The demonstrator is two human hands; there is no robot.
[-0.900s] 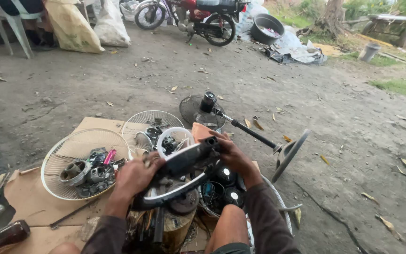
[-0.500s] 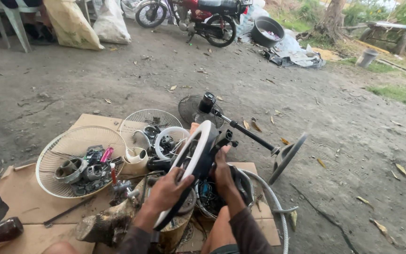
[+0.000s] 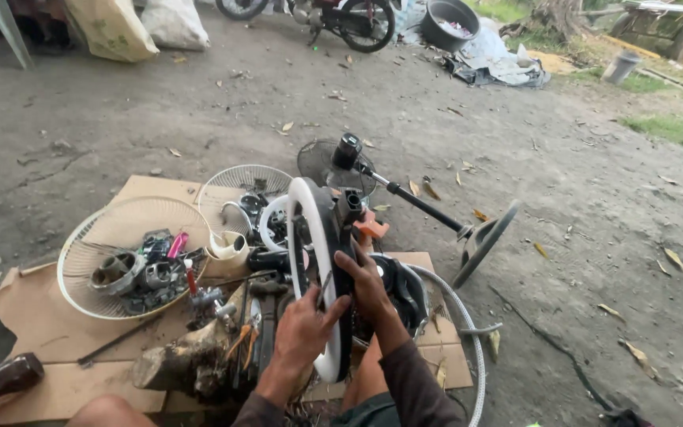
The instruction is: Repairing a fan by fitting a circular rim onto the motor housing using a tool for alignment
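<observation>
- Since half a second ago I have tipped the fan housing (image 3: pixel 322 269) up on edge; its white ring now faces left, where earlier it lay flatter across my lap.
- Head view: my left hand (image 3: pixel 303 332) is wrapped around the lower part of the white ring, fingers curled shut over the rim. My right hand (image 3: pixel 367 286) is clamped on the dark back of the housing, thumb toward me, fingers reaching over the motor body.
- I judge that the step in hand is holding the housing upright to work at its back. To do it well, I would keep the lower rim braced near my knee, above the wooden block (image 3: pixel 179 365), so that it cannot roll.
- Both grips should stay firm but off the orange part (image 3: pixel 371 229) at the top, which looks easy to snap.
- The wire fan guard (image 3: pixel 132 255) holding loose parts sits just left on the cardboard (image 3: pixel 49 332); I should swing nothing into it.
- The fan stand (image 3: pixel 428 207) lies on the ground beyond, well clear.
</observation>
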